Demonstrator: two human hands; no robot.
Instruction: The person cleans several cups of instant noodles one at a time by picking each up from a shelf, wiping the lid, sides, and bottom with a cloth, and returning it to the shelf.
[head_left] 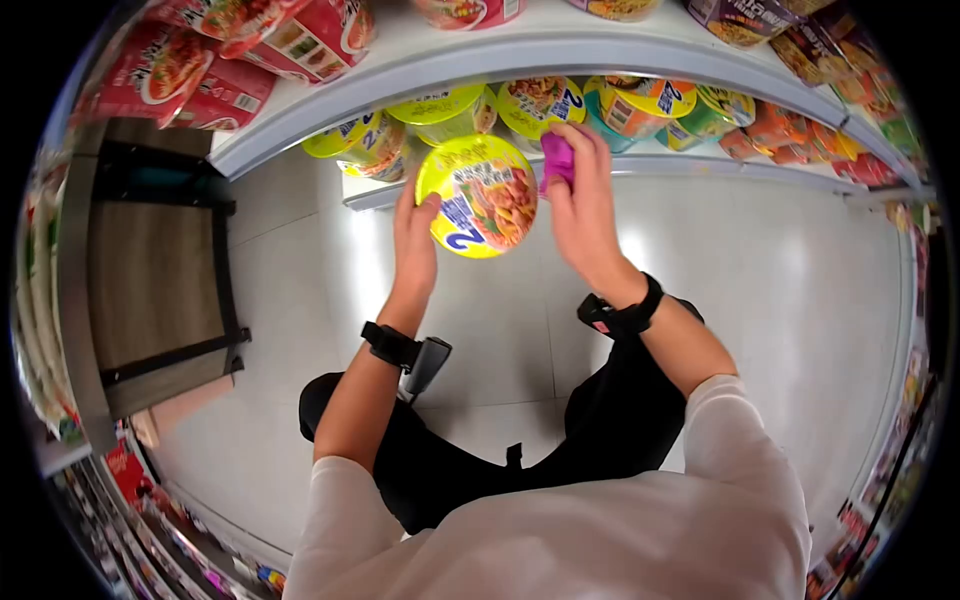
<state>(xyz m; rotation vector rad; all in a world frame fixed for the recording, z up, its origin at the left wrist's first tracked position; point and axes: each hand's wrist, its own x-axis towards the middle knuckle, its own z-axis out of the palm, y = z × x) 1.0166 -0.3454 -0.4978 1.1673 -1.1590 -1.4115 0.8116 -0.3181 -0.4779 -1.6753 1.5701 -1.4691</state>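
A round instant noodle bowl (pixel 484 205) with a yellow lid, a noodle picture and a blue "2" is held off the shelf, its lid facing me. My left hand (pixel 415 235) grips it by its left side, thumb over the rim. My right hand (pixel 583 190) is closed on a purple cloth (pixel 557 163), just right of the bowl and in front of the lower shelf. Behind my hands stand more yellow-lidded noodle bowls (pixel 540 103), partly hidden by the shelf above. The fingertips of my right hand are partly hidden by the cloth.
The upper shelf edge (pixel 420 80) overhangs the lower shelf (pixel 650 165). Red noodle packs (pixel 310 45) sit at upper left, orange packs (pixel 790 130) at right. A dark-framed wooden stand (pixel 160 270) is on my left. Grey floor tiles (pixel 760 260) lie below my hands.
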